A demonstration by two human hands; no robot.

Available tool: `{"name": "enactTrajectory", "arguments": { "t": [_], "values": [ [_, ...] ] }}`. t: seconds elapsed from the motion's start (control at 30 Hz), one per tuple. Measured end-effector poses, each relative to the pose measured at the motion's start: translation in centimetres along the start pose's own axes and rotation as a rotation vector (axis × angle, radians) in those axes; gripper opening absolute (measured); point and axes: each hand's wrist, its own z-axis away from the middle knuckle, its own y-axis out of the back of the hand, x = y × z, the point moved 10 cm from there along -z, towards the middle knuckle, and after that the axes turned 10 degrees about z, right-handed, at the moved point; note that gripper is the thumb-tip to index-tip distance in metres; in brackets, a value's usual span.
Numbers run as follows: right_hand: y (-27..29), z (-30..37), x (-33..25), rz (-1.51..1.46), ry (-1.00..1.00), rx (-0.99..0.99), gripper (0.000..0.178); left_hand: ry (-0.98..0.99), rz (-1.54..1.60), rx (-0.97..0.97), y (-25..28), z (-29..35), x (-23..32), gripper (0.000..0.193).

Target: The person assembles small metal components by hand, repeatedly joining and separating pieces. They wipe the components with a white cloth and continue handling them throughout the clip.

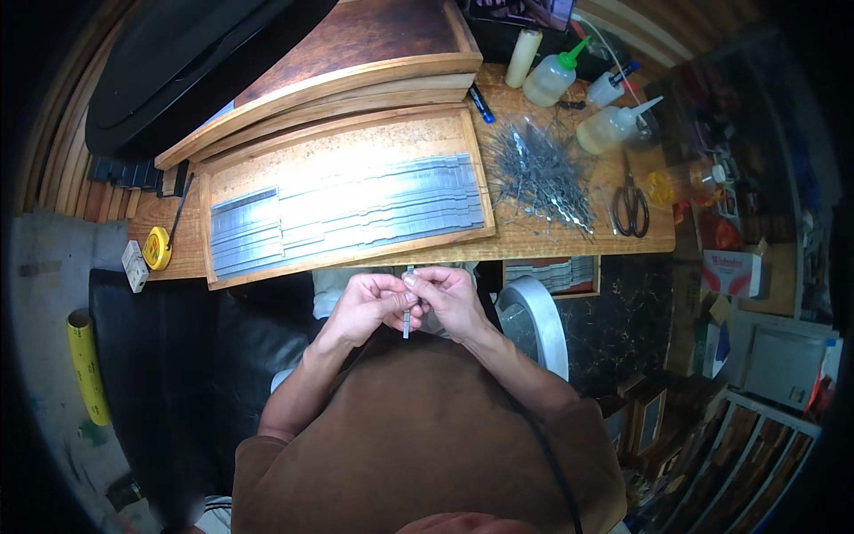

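- The left hand (366,309) is closed in a pinch, thumb and forefinger pressed together on a thin grey strip (406,326).
- The right hand (450,301) pinches the same strip near its upper end, thumb laid along it, with no visible gap between the digits.
- The strip stands roughly upright between the hands, in front of the brown shirt (427,418) and just off the near edge of the bench (578,245); its lower end pokes out below the fingers.
- Its middle is covered by the fingertips, and the curled outer fingers of both hands are hard to make out.
- Beyond the hands, a wooden tray (481,173) holds rows of grey strips (382,218); glare washes out the rows at its centre.
- Right of the tray lie a heap of wires (544,173), too tangled to separate, and scissors (632,212).
- A second tray (598,276) sits low beyond the right hand, partly hidden under the bench.
- A screen (534,9) is cut off at the top, as is a black object (178,80) at upper left.
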Motion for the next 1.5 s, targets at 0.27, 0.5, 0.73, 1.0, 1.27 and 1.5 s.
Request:
{"name": "enactTrajectory", "arguments": {
  "t": [0.27,0.5,0.73,1.0,1.27,1.5],
  "values": [
    [-0.1,0.1,-1.2,0.08,0.061,0.048,0.017,-0.067,-0.163,0.096,0.2,0.1,0.4,0.015],
    [-2.1,2.6,-7.4,0.567,0.446,0.023,0.008,-0.428,-0.46,0.205,0.1,3.2,0.9,0.016],
    [-3.9,2.9,-9.3,0.63,0.616,0.021,0.009,-0.593,-0.538,0.252,0.1,4.9,2.5,0.014],
    [-5.5,3.2,-10.9,0.621,0.64,-0.144,0.014,-0.772,-0.684,0.253,-0.7,6.8,4.5,0.009],
    [-6.1,3.3,-11.4,0.602,0.697,-0.156,0.015,-0.815,-0.69,0.245,-1.2,7.3,5.7,0.008],
    [-5.8,3.4,-11.5,0.597,0.697,-0.112,0.014,-0.759,-0.669,0.272,-1.1,6.9,5.7,0.008]
  ]
}}
